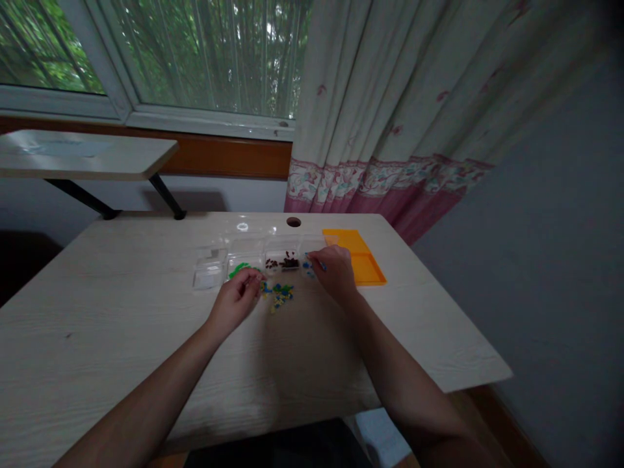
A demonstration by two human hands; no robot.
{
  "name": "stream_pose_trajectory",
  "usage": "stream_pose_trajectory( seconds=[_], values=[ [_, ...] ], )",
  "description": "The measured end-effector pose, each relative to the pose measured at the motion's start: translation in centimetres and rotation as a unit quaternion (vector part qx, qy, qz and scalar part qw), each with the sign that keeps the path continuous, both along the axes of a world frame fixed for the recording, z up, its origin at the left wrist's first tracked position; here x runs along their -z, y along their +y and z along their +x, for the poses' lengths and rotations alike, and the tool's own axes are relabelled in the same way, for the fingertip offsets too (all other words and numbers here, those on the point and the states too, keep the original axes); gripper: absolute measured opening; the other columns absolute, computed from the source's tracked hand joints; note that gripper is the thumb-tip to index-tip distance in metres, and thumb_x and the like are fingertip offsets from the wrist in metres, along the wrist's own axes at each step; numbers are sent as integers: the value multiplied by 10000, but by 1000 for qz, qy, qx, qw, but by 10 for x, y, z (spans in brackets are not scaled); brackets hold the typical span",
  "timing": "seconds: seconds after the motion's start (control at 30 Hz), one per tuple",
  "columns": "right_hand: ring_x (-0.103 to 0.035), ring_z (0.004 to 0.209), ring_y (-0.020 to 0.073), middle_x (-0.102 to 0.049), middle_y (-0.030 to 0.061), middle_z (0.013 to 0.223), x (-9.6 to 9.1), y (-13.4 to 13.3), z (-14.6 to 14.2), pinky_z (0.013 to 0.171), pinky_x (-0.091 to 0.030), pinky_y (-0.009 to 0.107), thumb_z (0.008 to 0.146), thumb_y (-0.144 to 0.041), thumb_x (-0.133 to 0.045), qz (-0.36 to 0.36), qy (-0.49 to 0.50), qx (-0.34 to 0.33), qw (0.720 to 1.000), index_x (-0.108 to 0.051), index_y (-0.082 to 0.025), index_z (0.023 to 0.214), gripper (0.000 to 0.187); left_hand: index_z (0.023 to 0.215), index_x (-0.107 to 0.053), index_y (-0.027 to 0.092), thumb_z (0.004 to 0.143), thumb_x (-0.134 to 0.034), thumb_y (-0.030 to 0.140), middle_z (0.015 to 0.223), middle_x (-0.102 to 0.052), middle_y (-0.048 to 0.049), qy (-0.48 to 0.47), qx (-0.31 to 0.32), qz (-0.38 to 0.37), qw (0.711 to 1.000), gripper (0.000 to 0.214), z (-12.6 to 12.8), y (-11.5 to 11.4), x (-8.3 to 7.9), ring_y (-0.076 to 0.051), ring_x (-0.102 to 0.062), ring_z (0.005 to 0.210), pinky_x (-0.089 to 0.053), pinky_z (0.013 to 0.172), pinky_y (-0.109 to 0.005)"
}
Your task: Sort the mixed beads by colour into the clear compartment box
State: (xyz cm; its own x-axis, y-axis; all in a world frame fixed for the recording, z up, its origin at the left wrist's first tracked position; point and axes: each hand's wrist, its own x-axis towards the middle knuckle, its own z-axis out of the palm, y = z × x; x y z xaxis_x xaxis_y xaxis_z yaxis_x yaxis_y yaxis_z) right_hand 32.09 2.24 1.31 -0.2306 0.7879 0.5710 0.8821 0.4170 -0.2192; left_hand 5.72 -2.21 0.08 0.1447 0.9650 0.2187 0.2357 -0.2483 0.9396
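Note:
My left hand (238, 298) is closed in a pinch at the near edge of the clear container with green pieces (240, 268). What its fingertips hold is too small to make out. Just right of it, a loose pile of small blue, green and yellow pieces (280, 296) lies on the table. My right hand (337, 268) reaches over the clear container with blue pieces (308, 268), its thumb and fingers pinched together. Blue shows by those fingertips, but whether they grip a piece is unclear. Between the hands, dark brown pieces (290, 262) sit in another clear container.
An orange tray (370, 270) with an open lid stands right of my right hand. Another clear container (208, 276) is at the left end of the row. The pale wooden table (160, 325) has a round hole (293, 221) at the back and a raised shelf (146, 156) at back left.

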Motion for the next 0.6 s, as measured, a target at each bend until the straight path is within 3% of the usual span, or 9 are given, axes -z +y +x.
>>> stream_pose_trajectory(
  seconds=[0.17, 0.6],
  values=[
    [-532, 815, 209, -712, 41, 786, 8, 5, 3, 731, -281, 335, 899, -270, -634, -30, -12, 46, 998, -755, -226, 836, 144, 921, -664, 200, 951, -514, 389, 807, -644, -31, 143, -41, 99, 984, 243, -6, 1, -3, -168, -574, 731, -410, 681, -271],
    [-537, 822, 214, -712, 56, 821, 9, 4, 2, 724, -275, 338, 946, -307, -555, -41, -17, 86, 995, -747, -209, 860, 233, 947, -681, 195, 961, -508, 364, 867, -669, -53, 208, -35, 147, 966, 243, -7, 5, 8, -188, -600, 805, -454, 720, -293]
  ],
)
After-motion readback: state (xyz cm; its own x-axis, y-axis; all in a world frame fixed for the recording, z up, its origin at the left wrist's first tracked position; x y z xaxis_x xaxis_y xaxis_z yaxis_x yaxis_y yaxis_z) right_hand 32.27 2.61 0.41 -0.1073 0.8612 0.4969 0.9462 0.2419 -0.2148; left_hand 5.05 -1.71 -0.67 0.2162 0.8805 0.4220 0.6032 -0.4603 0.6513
